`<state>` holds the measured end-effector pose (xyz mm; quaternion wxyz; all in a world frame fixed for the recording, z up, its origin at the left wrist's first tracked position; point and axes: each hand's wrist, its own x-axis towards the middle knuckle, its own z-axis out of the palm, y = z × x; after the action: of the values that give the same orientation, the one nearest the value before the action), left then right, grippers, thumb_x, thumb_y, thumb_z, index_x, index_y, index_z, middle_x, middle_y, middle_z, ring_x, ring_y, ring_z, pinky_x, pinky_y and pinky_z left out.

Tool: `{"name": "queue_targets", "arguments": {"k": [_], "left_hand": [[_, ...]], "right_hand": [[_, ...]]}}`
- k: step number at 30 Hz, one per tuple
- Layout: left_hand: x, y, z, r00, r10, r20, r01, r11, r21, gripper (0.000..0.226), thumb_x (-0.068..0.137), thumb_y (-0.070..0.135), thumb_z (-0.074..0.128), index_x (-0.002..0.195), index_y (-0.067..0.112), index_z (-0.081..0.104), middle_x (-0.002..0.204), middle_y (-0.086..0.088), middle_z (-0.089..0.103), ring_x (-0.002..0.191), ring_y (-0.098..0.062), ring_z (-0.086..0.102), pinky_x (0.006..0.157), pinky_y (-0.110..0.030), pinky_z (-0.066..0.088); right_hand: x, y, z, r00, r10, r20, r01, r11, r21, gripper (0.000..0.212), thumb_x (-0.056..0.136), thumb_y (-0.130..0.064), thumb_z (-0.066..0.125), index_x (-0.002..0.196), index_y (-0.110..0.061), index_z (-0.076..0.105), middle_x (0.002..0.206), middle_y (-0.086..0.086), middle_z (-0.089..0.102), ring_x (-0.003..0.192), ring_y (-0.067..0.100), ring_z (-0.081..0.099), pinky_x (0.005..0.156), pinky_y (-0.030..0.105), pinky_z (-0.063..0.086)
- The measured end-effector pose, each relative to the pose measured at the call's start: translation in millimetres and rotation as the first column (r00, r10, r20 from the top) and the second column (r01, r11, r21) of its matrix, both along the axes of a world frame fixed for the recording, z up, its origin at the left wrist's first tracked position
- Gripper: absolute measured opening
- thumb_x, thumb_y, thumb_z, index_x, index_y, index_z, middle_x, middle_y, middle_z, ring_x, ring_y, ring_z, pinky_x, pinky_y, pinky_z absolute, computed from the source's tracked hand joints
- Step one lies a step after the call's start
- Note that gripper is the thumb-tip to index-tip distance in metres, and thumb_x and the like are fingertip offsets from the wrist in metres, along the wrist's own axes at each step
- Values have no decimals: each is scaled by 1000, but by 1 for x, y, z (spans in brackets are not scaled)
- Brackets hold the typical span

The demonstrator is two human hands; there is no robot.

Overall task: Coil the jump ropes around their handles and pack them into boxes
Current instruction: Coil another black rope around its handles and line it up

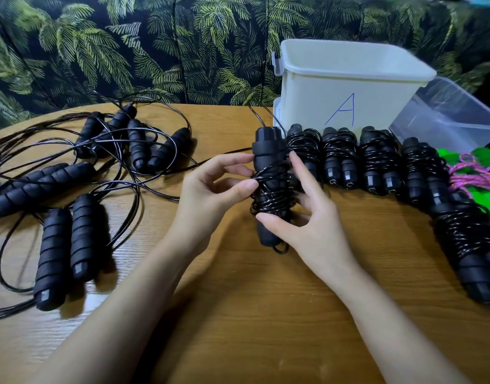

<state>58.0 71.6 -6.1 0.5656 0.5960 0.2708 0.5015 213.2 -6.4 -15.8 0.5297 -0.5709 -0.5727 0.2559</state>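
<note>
I'm watching the counter [238, 314] carrying the white box [321, 87] (marked A) at rear right, loose jump ropes [80, 173] sprawling left, and coiled bundles [376, 159] sitting before the box. At centre, the left grip [210, 189] is pinching the wound jump rope [268, 151] at its coils, while the right grip [307, 225] is clasping its lower end.

Wooden tabletop [238, 314]: loose black jump ropes [55, 253] lie tangled left of the left grip [210, 189]; right of the right grip [307, 225], a row of coiled ropes [376, 159], with a white box [346, 90] and clear bin [454, 112] beyond.
</note>
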Motion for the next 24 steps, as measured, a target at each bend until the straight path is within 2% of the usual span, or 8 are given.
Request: {"name": "queue_targets", "arguments": {"k": [2,5,8,10,13,16,20,24], "left_hand": [[-2,3,-2,1000,0,-10,-1,998,-58,40,73,12,80,110,20,67,96,3,67,83,-9,64,76,-24,53],[-4,7,-3,998,-59,-3,58,987,-148,62,74,12,77,131,19,55,121,-4,67,101,-14,67,82,-26,54],[-5,8,-4,984,-177,22,178,967,-184,87,71,21,85,147,17,41,131,-9,65,118,-21,63,91,-28,51],[-4,7,-4,976,-215,27,216,954,-207,87,72,27,78,148,16,38,130,-10,65,121,-23,61,96,-31,50],[-3,7,-5,979,-201,-12,194,955,-223,76,81,20,80,147,16,42,128,-14,66,124,-28,59,107,-41,46],[-3,6,-7,985,-167,-33,156,963,-222,62,83,16,70,142,17,49,126,-19,64,115,-24,63,102,-42,49],[2,0,-7,990,-131,-46,120,972,-202,70,77,14,73,143,14,48,119,-13,70,106,-14,68,83,-24,53],[6,-2,-10,989,-117,-86,101,980,-168,70,77,12,80,140,13,51,117,-8,71,104,-13,68,83,-25,53]], "right_hand": [[-1,-1,2,1000,25,-7,-25,1000,-7,93,71,-34,80,149,-45,32,145,-26,47,131,4,50,108,40,45],[0,-2,5,997,68,-22,-68,998,-8,87,75,-22,79,145,-47,34,140,-33,48,130,0,49,109,34,44],[2,-1,5,991,127,-45,-128,992,-16,84,79,-18,75,150,-37,33,147,-22,47,136,2,44,115,38,37],[2,0,3,986,160,-49,-162,986,-26,82,83,-17,72,152,-32,32,152,-15,43,140,5,39,117,43,34],[0,-1,0,980,197,-31,-199,978,-62,78,84,-19,69,152,-32,32,151,-14,44,138,11,43,115,44,36],[-4,0,-3,984,172,41,-167,981,-102,83,81,-30,71,153,-33,29,149,-10,47,136,13,46,113,42,38],[-12,-2,5,960,42,276,9,983,-184,107,66,-56,79,153,-43,18,149,-15,46,128,10,52,101,39,47],[-20,-5,10,866,-60,497,179,964,-197,119,65,-56,83,155,-39,7,155,-16,37,127,17,53,91,37,48]]}}
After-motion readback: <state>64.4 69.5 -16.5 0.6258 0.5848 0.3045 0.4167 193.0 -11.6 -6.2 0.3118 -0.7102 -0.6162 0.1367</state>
